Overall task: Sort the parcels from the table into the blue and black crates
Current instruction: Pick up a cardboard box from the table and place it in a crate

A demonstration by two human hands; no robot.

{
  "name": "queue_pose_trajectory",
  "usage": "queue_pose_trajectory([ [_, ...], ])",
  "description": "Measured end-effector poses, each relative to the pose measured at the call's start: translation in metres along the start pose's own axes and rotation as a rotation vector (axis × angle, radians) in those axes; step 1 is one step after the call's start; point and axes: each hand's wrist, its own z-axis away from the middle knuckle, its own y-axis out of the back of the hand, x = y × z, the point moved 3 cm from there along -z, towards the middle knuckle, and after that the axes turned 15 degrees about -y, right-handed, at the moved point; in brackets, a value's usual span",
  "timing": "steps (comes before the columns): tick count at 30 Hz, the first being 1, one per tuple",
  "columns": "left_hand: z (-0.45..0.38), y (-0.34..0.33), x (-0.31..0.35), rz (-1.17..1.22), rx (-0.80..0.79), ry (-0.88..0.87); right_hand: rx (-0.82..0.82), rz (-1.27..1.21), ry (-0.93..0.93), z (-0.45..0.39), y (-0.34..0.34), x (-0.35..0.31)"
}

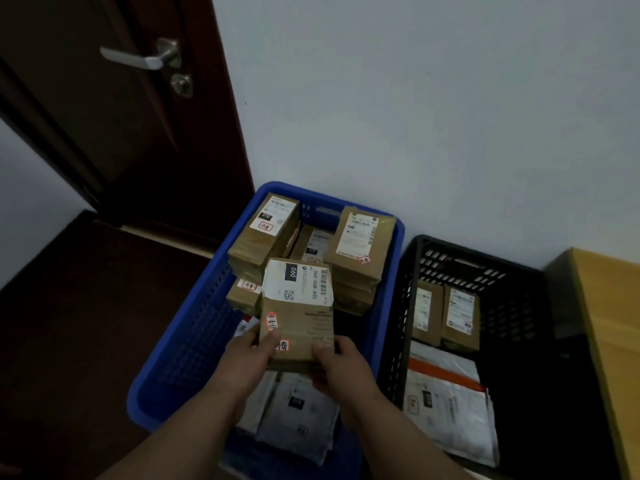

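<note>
Both hands are on one brown cardboard parcel, held over the middle of the blue crate. The left hand grips its near-left corner, thumb on top; the right hand pinches the near-right edge. Not much free room below: taller box stacks crowd the far end and grey mailer bags cover the near floor. The black crate sits touching on the right, holding two small boxes and a white mailer. The wooden table edge is far right.
</note>
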Motion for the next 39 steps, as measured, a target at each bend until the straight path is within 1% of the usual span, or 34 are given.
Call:
queue_pose_trajectory([
  [5,-0.032,0.012,0.007,-0.063,0.072,0.02,0.004,0.022,0.034,-0.03,-0.014,-0.025],
  [7,-0.049,0.019,0.009,-0.087,0.066,0.027,0.007,0.012,0.046,-0.043,-0.022,-0.032],
  [9,-0.067,0.024,0.01,-0.137,0.04,-0.001,0.02,-0.001,0.055,-0.054,-0.028,-0.039],
  [13,-0.096,0.022,0.011,-0.269,-0.03,-0.098,0.051,-0.054,0.038,-0.075,-0.033,-0.048],
  [17,-0.126,0.02,0.012,-0.508,-0.018,-0.309,0.086,-0.165,0.039,-0.096,-0.036,-0.059],
  [19,-0.143,0.018,0.014,-0.565,-0.044,-0.385,0.104,-0.214,0.037,-0.104,-0.038,-0.065],
  [21,-0.157,0.017,0.015,-0.542,-0.075,-0.398,0.129,-0.252,0.031,-0.114,-0.042,-0.071],
  [28,-0.206,0.013,0.001,-0.485,-0.21,-0.352,0.252,-0.37,0.009,-0.157,-0.055,-0.08],
  [32,-0.219,0.007,-0.012,-0.425,-0.237,-0.254,0.33,-0.361,-0.035,-0.181,-0.059,-0.085],
  [35,-0.226,-0.003,-0.015,-0.403,-0.286,-0.289,0.372,-0.373,-0.049,-0.196,-0.06,-0.091],
  [37,-0.226,-0.01,-0.018,-0.456,-0.286,-0.303,0.397,-0.397,-0.049,-0.203,-0.059,-0.093],
  [39,-0.221,-0.015,-0.02,-0.48,-0.231,-0.322,0.404,-0.425,-0.044,-0.208,-0.059,-0.094],
])
